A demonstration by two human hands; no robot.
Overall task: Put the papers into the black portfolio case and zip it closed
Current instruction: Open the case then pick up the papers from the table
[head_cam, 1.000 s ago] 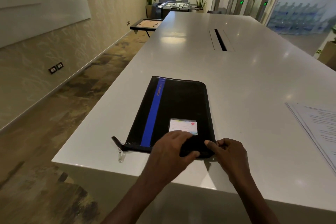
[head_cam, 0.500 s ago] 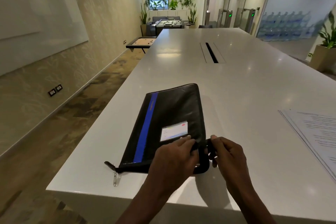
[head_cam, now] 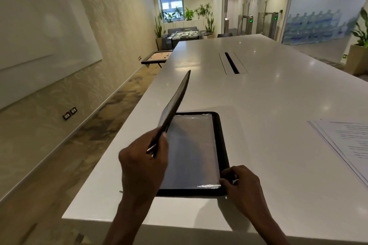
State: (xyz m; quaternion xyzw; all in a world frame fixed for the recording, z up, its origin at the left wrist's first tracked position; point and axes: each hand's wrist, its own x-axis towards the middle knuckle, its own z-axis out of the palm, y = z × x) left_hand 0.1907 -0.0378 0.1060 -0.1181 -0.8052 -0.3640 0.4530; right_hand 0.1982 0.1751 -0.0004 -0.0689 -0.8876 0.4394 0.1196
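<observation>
The black portfolio case [head_cam: 221,145] lies open near the table's front edge. Its front cover [head_cam: 177,99] stands lifted almost upright, seen edge-on. My left hand [head_cam: 143,163] grips that cover by its lower edge. The inside shows a shiny grey plastic sleeve [head_cam: 189,151]. My right hand [head_cam: 242,183] pinches the case's bottom right corner and holds it on the table. The papers [head_cam: 346,143], a stack of printed white sheets, lie flat at the right, apart from the case and both hands.
The long white table [head_cam: 268,93] has a cable slot [head_cam: 232,62] in its middle. Its left edge drops to a patterned floor. A low game board [head_cam: 157,56], a table football set and potted plants stand at the far end of the room.
The case's cover has swung up from nearly flat to almost upright under my left hand, baring the inner sleeve. My right hand stays at the bottom right corner.
</observation>
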